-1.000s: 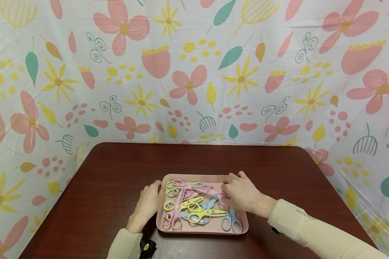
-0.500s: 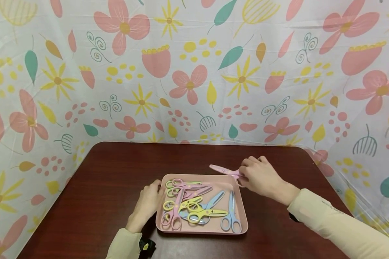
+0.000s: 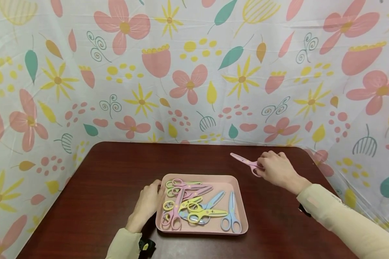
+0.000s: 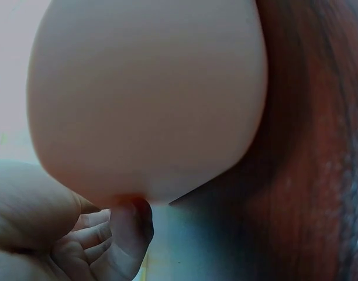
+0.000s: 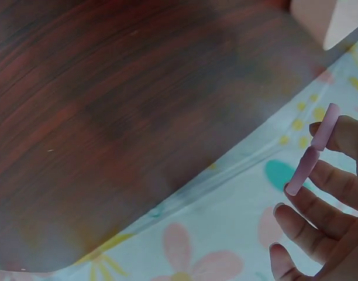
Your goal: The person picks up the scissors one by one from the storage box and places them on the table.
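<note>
Pink-handled scissors (image 3: 246,160) are held in my right hand (image 3: 275,167), raised over the table right of the tray, blades pointing left toward the back. In the right wrist view, the thumb and fingertips pinch the pink handle (image 5: 326,127) edge-on, the other fingers spread. My left hand (image 3: 148,199) holds the left wall of the pink tray (image 3: 197,232); in the left wrist view, a fingertip (image 4: 131,228) presses against its outside. Inside the tray lie blue scissors (image 3: 231,217), yellow scissors (image 3: 202,214), pink scissors (image 3: 176,212) and green scissors (image 3: 170,187), several overlapping on the left.
A dark reddish-brown table (image 3: 123,162) carries the tray near its front edge. Behind it and along both sides hangs a white floral cloth (image 3: 194,72). A black wrist strap (image 3: 147,248) shows at the left sleeve.
The right hand has lifted pink scissors out of the tray's right side and carried them right and toward the back. The left hand and the tray have stayed put.
</note>
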{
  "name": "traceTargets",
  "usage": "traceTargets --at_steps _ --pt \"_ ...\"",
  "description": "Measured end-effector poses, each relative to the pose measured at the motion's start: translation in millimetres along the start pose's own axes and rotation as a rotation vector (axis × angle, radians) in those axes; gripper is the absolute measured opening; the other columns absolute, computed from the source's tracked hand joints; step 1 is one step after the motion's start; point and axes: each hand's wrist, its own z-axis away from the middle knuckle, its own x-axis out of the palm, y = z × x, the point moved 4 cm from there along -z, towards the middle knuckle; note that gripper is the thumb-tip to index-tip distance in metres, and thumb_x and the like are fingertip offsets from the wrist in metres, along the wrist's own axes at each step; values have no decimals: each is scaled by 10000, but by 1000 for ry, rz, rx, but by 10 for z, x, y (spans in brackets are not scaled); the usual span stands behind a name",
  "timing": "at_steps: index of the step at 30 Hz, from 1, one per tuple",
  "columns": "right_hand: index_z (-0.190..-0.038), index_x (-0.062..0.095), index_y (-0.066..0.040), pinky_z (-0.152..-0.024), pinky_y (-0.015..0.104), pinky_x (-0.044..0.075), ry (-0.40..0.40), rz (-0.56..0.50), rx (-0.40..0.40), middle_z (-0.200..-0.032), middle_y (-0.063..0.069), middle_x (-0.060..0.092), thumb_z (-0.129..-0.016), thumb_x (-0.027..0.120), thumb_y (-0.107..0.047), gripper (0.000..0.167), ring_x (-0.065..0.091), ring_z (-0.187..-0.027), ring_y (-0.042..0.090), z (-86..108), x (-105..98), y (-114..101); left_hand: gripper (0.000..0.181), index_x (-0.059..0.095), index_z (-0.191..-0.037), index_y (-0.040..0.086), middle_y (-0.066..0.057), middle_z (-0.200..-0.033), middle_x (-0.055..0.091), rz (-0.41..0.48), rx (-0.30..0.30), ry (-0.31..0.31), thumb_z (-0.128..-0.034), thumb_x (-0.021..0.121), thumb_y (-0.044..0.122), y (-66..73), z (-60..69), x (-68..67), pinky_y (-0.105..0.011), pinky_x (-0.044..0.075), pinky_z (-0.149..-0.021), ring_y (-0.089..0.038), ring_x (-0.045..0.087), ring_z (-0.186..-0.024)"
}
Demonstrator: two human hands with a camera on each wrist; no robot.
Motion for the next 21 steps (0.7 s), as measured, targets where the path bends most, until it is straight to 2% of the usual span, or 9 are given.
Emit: traceTargets --at_steps 3,8,21 --pt "-690 631 -197 -667 454 348 -17 -14 47 -756 -34 546 -784 763 -234 166 538 -807 261 14 61 124 258 626 -1170 3 -69 -711 607 3 -2 -2 -1002 549 184 -6 0 3 -357 428 -529 -185 529 -530" --pt "-658 585 -215 -645 462 345 -56 -25 109 -730 -35 522 -808 750 -248 227 544 -812 275 41 181 320 238 635 -1145 17 -82 -731 624 -7 1 6 -997 557 187 -14 -3 6 -378 446 -542 -208 568 -568" --pt "-649 557 -191 -638 495 337 -104 -27 236 -700 4 518 -835 727 -296 273 548 -780 300 106 463 727 228 635 -1134 25 -90 -753 636 -6 -8 2 -995 556 187 -17 0 4 -392 455 -552 -229 594 -596"
